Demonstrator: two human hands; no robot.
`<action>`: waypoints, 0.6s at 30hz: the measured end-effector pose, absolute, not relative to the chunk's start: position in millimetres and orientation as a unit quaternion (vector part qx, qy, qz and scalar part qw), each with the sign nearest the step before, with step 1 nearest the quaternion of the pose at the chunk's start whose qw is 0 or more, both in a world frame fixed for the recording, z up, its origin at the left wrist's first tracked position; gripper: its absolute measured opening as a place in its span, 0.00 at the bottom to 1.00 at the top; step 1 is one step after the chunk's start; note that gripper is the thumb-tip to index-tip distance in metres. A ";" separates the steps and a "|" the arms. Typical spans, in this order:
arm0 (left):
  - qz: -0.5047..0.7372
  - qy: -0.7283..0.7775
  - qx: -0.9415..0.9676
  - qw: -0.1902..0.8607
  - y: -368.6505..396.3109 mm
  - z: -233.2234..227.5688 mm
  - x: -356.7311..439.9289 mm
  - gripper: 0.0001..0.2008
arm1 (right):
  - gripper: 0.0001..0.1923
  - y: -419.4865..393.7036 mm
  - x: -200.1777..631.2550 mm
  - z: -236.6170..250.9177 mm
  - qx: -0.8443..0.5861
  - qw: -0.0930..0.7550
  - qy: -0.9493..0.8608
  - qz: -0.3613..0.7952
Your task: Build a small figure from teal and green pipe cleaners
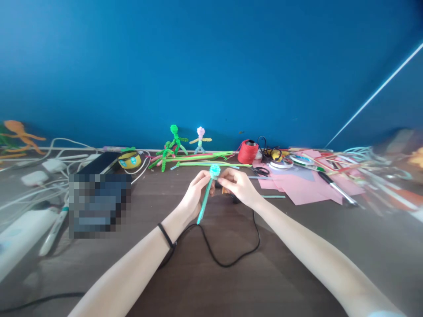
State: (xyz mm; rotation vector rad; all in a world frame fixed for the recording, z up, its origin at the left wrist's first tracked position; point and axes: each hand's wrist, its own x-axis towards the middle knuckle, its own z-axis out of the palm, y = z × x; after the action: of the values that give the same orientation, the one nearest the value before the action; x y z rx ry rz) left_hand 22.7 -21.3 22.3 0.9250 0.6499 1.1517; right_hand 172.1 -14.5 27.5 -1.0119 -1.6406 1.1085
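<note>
Pipe cleaner (204,201), turquoise, sits mid-frame, pinched in the fingertips of your left hand (192,199) and right hand (243,188); its ball-shaped top looks wound already, while one length below remains straight, seemingly unworked.

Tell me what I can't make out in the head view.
All in the head view:
Turquoise ball-topped fuzzy stem: far side turned away; pinched spot partly covered by the grip of the left hand and right hand.
Small black object: mostly behind the right hand.
White rectangular box: cut off by the left edge.
Dark rectangular item: pixelated.
Peach-coloured item: blurred, cut off at right.
</note>
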 end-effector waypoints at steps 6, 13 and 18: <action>0.457 0.254 0.403 0.751 -17.8 25.0 20.0 0.09 | 0.15 -9.6 176.7 26.7 -0.390 0.436 -0.681 0.439; 0.383 0.222 0.443 0.779 -14.2 25.3 12.1 0.10 | 0.16 -5.7 186.5 30.0 -0.370 0.375 -0.710 0.467; 0.329 0.243 0.497 0.765 -12.8 26.2 5.8 0.09 | 0.15 -4.8 195.0 39.1 -0.362 0.332 -0.762 0.423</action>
State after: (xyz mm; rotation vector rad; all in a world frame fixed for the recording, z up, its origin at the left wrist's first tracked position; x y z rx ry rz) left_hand 5.8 -12.8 26.2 1.0800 0.5285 0.7149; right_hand 195.0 -4.8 39.1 -0.9460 -1.9910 1.1050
